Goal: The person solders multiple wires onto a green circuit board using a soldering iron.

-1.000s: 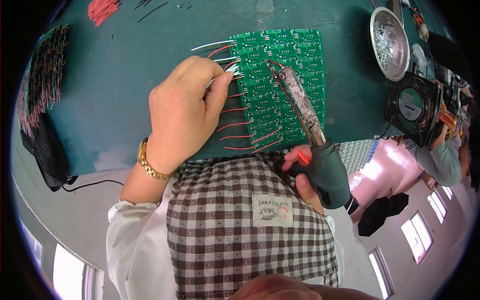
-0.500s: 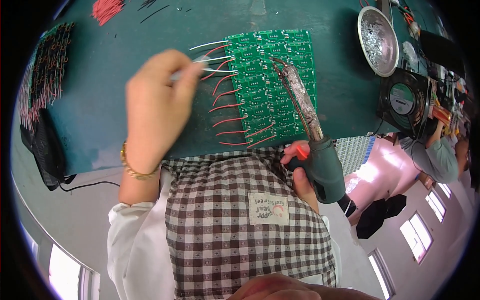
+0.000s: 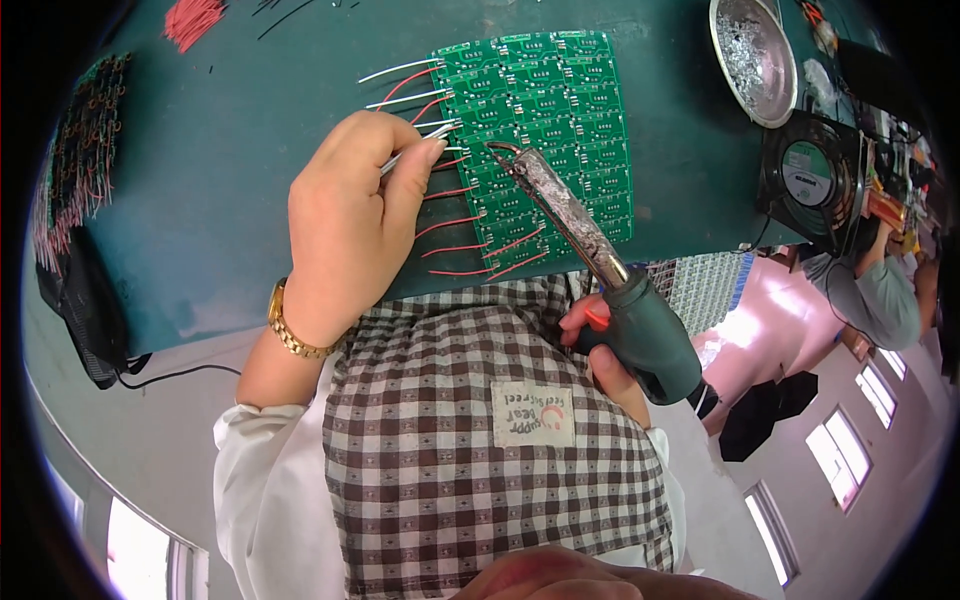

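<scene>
A panel of green circuit boards (image 3: 545, 100) lies on the table, with red wires (image 3: 452, 222) and white wires (image 3: 405, 100) sticking out along its left edge. My left hand (image 3: 358, 200) pinches white wires (image 3: 405, 158) between thumb and forefinger, their ends reaching the panel's left edge. In my right hand (image 3: 610, 365), partly hidden behind the handle, is a soldering iron (image 3: 645, 325) with a dark green grip and an orange-red trigger. Its hooked tip (image 3: 500, 150) hovers over the left part of the panel, a little right of my left fingertips.
A metal bowl (image 3: 788, 95) holding silvery solder bits and a black fan (image 3: 815, 180) stand at the right. Bundled wired parts (image 3: 85, 150) lie far left, red wire pieces (image 3: 193, 22) at the top left. Another person's sleeve (image 3: 875, 300) shows at the right.
My left hand has moved right, bringing the white wires to the panel's edge. The iron's tip has shifted left and slightly down. The whole view has moved a little.
</scene>
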Demonstrator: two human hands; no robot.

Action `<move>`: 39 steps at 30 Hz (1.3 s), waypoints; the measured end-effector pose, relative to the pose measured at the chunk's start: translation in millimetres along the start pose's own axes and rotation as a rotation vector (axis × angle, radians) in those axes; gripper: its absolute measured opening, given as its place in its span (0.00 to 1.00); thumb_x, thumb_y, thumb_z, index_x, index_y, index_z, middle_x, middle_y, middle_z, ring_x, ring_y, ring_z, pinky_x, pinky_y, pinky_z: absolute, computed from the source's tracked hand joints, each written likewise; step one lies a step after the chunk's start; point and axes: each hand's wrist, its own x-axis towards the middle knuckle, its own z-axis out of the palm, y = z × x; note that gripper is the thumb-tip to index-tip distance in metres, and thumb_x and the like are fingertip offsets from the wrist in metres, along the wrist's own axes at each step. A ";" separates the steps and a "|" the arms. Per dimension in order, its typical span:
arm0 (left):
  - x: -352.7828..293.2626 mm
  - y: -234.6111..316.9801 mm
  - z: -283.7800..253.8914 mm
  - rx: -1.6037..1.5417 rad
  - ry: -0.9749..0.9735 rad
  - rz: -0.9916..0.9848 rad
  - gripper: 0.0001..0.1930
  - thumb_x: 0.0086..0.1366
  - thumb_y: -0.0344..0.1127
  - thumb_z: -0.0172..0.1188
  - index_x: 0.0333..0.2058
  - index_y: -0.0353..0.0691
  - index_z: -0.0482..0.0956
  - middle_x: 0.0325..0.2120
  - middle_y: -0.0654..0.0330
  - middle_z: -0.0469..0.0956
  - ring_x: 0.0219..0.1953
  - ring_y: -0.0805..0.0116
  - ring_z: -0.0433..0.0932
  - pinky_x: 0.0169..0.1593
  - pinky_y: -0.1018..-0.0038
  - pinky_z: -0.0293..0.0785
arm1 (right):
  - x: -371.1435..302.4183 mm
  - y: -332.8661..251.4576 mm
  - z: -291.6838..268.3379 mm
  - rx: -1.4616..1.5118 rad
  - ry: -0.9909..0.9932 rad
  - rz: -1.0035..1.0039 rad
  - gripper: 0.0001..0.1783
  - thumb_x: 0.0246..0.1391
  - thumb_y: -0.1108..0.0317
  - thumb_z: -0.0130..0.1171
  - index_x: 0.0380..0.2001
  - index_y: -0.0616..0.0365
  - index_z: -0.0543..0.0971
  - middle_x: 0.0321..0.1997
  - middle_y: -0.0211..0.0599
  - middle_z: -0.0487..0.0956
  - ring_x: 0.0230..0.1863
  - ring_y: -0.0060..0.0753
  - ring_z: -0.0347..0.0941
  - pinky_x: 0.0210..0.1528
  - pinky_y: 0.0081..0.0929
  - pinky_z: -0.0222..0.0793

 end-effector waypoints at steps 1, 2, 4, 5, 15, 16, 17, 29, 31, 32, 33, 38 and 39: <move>0.6 -0.8 0.5 0.006 0.001 -0.001 0.06 0.56 0.27 0.61 0.25 0.36 0.72 0.22 0.58 0.73 0.21 0.63 0.71 0.23 0.72 0.66 | 2.6 -3.0 1.5 0.000 0.000 0.001 0.19 0.47 0.65 0.60 0.42 0.63 0.75 0.35 0.37 0.79 0.33 0.24 0.75 0.37 0.22 0.72; 0.8 -1.6 0.4 0.013 0.004 -0.001 0.06 0.56 0.28 0.61 0.25 0.36 0.72 0.22 0.58 0.73 0.20 0.63 0.71 0.23 0.72 0.66 | 6.4 -8.9 3.4 -0.041 -0.016 0.012 0.18 0.47 0.65 0.60 0.41 0.63 0.76 0.35 0.36 0.79 0.32 0.24 0.76 0.36 0.22 0.72; 1.4 -1.4 0.9 0.017 -0.001 0.003 0.06 0.56 0.28 0.61 0.25 0.36 0.72 0.22 0.58 0.73 0.20 0.63 0.71 0.23 0.72 0.66 | 9.2 -12.3 3.5 -0.082 -0.023 0.023 0.17 0.47 0.65 0.60 0.40 0.63 0.76 0.34 0.36 0.79 0.31 0.25 0.76 0.35 0.21 0.73; 1.8 -1.3 0.9 0.022 -0.001 0.006 0.06 0.56 0.28 0.61 0.25 0.37 0.72 0.22 0.58 0.73 0.20 0.63 0.71 0.22 0.72 0.66 | 10.3 -12.0 3.1 -0.131 -0.040 -0.002 0.17 0.47 0.65 0.61 0.40 0.62 0.76 0.33 0.35 0.79 0.30 0.25 0.77 0.35 0.21 0.73; -2.5 -0.1 5.3 0.061 0.010 0.030 0.06 0.56 0.28 0.61 0.24 0.38 0.72 0.22 0.60 0.73 0.17 0.65 0.69 0.20 0.73 0.62 | 4.2 -9.2 6.5 -0.151 -0.004 -0.019 0.18 0.47 0.64 0.62 0.41 0.61 0.77 0.33 0.35 0.80 0.30 0.26 0.77 0.34 0.21 0.73; -3.1 -0.5 5.8 0.064 0.015 0.037 0.06 0.55 0.28 0.61 0.24 0.38 0.72 0.22 0.61 0.73 0.17 0.65 0.68 0.20 0.72 0.62 | 4.9 -9.6 5.4 -0.151 -0.005 -0.019 0.18 0.47 0.64 0.62 0.41 0.61 0.77 0.33 0.35 0.80 0.30 0.26 0.77 0.34 0.21 0.73; -3.5 -0.9 6.2 0.066 0.021 0.044 0.06 0.55 0.28 0.61 0.24 0.38 0.72 0.21 0.61 0.73 0.17 0.65 0.68 0.20 0.72 0.62 | 5.6 -10.9 3.6 -0.171 -0.029 -0.013 0.17 0.47 0.64 0.61 0.41 0.61 0.77 0.33 0.35 0.80 0.30 0.26 0.77 0.34 0.21 0.73; -6.4 2.8 9.2 0.069 0.032 0.061 0.06 0.54 0.28 0.63 0.24 0.39 0.73 0.21 0.61 0.73 0.17 0.66 0.69 0.19 0.73 0.63 | -8.0 -3.0 -2.1 -0.095 -0.011 0.028 0.27 0.50 0.53 0.62 0.47 0.59 0.67 0.37 0.46 0.74 0.35 0.33 0.72 0.39 0.30 0.70; -7.5 4.2 9.6 0.064 0.030 0.052 0.06 0.54 0.28 0.63 0.24 0.39 0.73 0.21 0.61 0.73 0.17 0.66 0.69 0.19 0.73 0.63 | -8.0 -2.2 0.2 -0.080 0.034 0.015 0.28 0.50 0.52 0.62 0.47 0.58 0.67 0.36 0.46 0.74 0.34 0.33 0.72 0.38 0.30 0.70; -8.1 4.8 9.9 0.057 0.027 0.044 0.06 0.54 0.28 0.63 0.24 0.39 0.73 0.21 0.61 0.73 0.17 0.66 0.69 0.19 0.73 0.63 | -8.0 -2.0 0.5 -0.068 0.039 0.014 0.29 0.49 0.52 0.62 0.47 0.58 0.67 0.36 0.46 0.74 0.34 0.33 0.72 0.38 0.30 0.70; -8.1 4.7 10.3 0.057 0.028 0.043 0.06 0.54 0.28 0.63 0.24 0.39 0.73 0.21 0.61 0.73 0.17 0.66 0.69 0.19 0.73 0.63 | -7.5 -2.1 0.6 -0.056 0.044 0.013 0.29 0.49 0.52 0.63 0.48 0.58 0.67 0.36 0.46 0.74 0.34 0.33 0.72 0.38 0.30 0.70; -9.6 6.0 11.5 0.065 0.011 0.041 0.07 0.54 0.28 0.63 0.23 0.39 0.73 0.21 0.61 0.73 0.16 0.66 0.68 0.19 0.73 0.63 | -5.7 -8.3 2.1 -0.039 0.022 0.039 0.25 0.49 0.56 0.62 0.44 0.60 0.71 0.35 0.41 0.75 0.33 0.29 0.72 0.37 0.26 0.70; -10.1 5.9 10.9 0.065 0.014 0.039 0.07 0.54 0.28 0.63 0.23 0.39 0.73 0.21 0.61 0.73 0.16 0.66 0.68 0.19 0.73 0.63 | -4.9 -8.2 3.6 0.015 0.039 0.026 0.20 0.48 0.60 0.61 0.40 0.63 0.74 0.33 0.35 0.76 0.32 0.24 0.73 0.37 0.22 0.70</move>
